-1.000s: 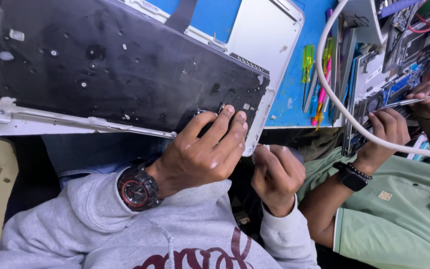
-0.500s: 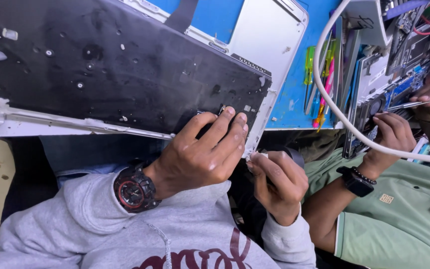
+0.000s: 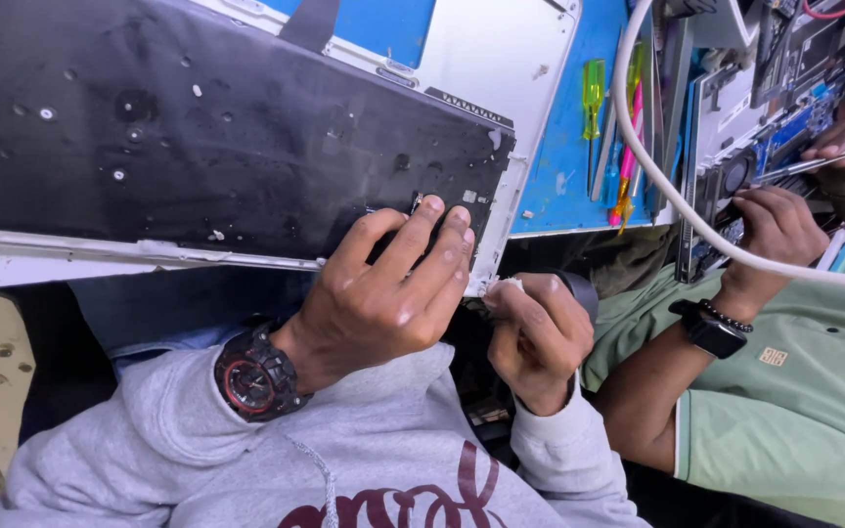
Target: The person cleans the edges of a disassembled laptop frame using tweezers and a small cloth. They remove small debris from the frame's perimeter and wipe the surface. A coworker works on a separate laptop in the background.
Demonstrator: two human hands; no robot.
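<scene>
A white laptop case (image 3: 462,49) lies open side up, its black keyboard backing (image 3: 198,127) dusty and speckled. My left hand (image 3: 383,293), with a black and red wristwatch, grips the case's near right corner, fingertips on the black backing. My right hand (image 3: 535,337) sits just right of that corner and pinches a small white wad (image 3: 501,286) against the case's edge. A dark rounded object (image 3: 579,286) shows behind my right hand; what it is I cannot tell.
A blue bench mat (image 3: 564,147) carries yellow and pink screwdrivers (image 3: 594,98). A thick white cable (image 3: 677,210) crosses it. At right a person in a green shirt (image 3: 784,411) works with a thin tool on an open laptop board (image 3: 784,127).
My right hand has closed in on the case's corner with the white wad. My left hand keeps its grip.
</scene>
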